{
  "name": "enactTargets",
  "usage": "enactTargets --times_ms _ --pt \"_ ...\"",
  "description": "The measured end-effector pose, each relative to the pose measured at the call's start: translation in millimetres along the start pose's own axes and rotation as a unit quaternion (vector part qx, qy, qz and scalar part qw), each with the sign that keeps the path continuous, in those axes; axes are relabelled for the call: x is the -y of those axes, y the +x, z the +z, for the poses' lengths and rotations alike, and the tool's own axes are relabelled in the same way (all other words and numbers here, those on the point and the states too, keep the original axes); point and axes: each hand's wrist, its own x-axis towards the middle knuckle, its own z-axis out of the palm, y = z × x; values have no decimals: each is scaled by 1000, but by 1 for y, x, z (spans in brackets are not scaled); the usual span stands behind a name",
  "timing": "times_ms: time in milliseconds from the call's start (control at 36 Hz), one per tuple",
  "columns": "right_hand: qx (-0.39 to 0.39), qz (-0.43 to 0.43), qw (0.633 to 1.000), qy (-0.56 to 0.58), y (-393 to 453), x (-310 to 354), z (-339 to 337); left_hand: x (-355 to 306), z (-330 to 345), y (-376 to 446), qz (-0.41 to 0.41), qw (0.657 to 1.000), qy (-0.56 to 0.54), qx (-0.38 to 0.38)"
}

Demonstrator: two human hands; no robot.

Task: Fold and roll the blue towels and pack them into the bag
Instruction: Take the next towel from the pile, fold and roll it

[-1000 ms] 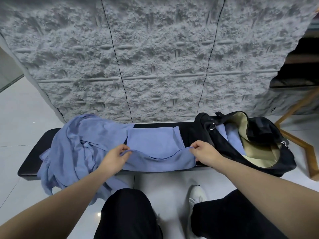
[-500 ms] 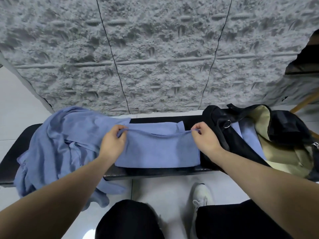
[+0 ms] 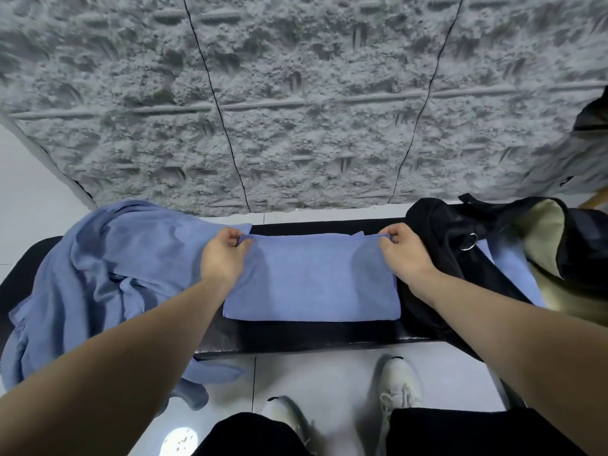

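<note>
A blue towel (image 3: 312,278) lies folded into a flat rectangle on the black bench (image 3: 296,334). My left hand (image 3: 223,255) pinches its far left corner. My right hand (image 3: 404,251) pinches its far right corner, so both hold the far edge against the bench. A heap of loose blue towels (image 3: 108,278) covers the bench's left end and hangs over its front. At the right stands an open black bag (image 3: 460,264) with a beige lining, and blue towel fabric (image 3: 513,268) shows inside its mouth.
A rough grey wall (image 3: 296,110) rises directly behind the bench. My white shoes (image 3: 398,390) and black trousers are on the pale tiled floor below the bench's front edge. A wooden frame shows at the far right edge.
Both hands carried the towel's near edge up and away over itself to the far edge, making the fold. The camera tilted down and nearer.
</note>
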Motion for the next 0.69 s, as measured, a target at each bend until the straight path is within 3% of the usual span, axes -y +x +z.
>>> enactTargets --times_ms 278,500,639,694 --pt "-1 -29 999 42 4 -1 1 10 1 -5 80 996 35 -29" --pt "-1 -26 998 50 13 4 5 9 3 1 68 995 76 -14" --pt "6 -16 998 68 10 -1 7 0 13 -13 156 969 180 -73" --pt "8 -23 997 74 6 -1 7 -12 24 -21 204 970 134 -17"
